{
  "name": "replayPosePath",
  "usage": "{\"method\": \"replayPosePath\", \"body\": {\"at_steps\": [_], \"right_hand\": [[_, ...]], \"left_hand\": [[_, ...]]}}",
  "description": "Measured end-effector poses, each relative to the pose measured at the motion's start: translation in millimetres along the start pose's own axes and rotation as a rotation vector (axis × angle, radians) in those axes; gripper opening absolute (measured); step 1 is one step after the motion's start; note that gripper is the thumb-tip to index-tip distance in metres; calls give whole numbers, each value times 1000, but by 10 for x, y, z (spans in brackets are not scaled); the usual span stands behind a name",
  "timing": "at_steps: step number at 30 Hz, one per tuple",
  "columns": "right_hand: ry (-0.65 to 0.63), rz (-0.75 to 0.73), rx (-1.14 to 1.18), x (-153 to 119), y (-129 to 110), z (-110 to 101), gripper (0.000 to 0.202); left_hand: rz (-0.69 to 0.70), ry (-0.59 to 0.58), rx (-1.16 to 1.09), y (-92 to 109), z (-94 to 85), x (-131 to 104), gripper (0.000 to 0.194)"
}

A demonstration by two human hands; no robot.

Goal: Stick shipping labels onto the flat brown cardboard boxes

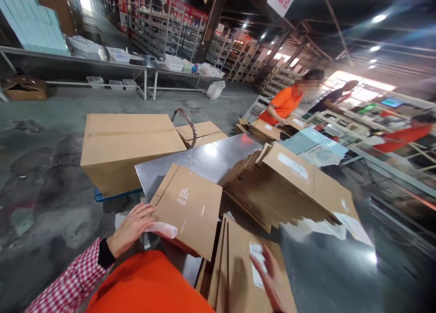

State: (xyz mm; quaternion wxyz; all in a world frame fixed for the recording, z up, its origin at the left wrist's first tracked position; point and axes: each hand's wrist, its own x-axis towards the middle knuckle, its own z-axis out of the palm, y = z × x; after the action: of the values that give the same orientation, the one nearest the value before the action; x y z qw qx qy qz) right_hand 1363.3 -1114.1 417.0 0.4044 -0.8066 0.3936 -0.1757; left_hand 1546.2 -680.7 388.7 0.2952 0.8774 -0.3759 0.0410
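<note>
My left hand (134, 226) is closed around a curled strip of white paper (165, 230), with its fingertips at the left edge of a flattened cardboard carton (194, 204). White print shows on that carton. My right hand (272, 279), thumb and fingers apart, is over a white label (258, 264) on another flat carton (238, 254) close to my body. Whether it touches the label I cannot tell. Beyond it, a thick stack of flattened cartons (272, 186) leans across the metal table, with a white label (292, 165) on its top piece.
The metal table (211, 151) has a corner at the left. Past it stand a large closed carton (126, 136) on a blue base (117, 195) and a curved handle (190, 122). A person in orange (284, 104) works at the far right. White bins (173, 62) line a back table.
</note>
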Motion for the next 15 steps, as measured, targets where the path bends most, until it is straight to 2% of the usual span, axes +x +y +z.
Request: {"method": "replayPosePath", "body": {"at_steps": [1, 4, 6, 8, 10, 12, 15], "right_hand": [[-268, -99, 158, -151, -219, 303, 64], [-928, -320, 477, -588, -858, 1256, 83], [-1185, -310, 576, -795, -1126, 1701, 69], [-1244, -245, 629, -918, -1247, 1906, 50], [-1184, -210, 660, -970, -1283, 1933, 38], [-1125, -232, 671, -990, -1304, 1896, 33], [-1080, -306, 643, -1042, -1342, 1890, 32]], "left_hand": [[19, 3, 2, 18, -32, 14, 25], [77, 15, 10, 48, -178, 43, 25], [71, 33, 35, 18, -298, 26, 27], [-16, 79, 84, -35, -411, -33, 31], [-151, 163, 119, -43, -503, -112, 36], [-222, 199, 75, 52, -562, -170, 48], [-175, 80, -125, 361, -571, -149, 66]]}}
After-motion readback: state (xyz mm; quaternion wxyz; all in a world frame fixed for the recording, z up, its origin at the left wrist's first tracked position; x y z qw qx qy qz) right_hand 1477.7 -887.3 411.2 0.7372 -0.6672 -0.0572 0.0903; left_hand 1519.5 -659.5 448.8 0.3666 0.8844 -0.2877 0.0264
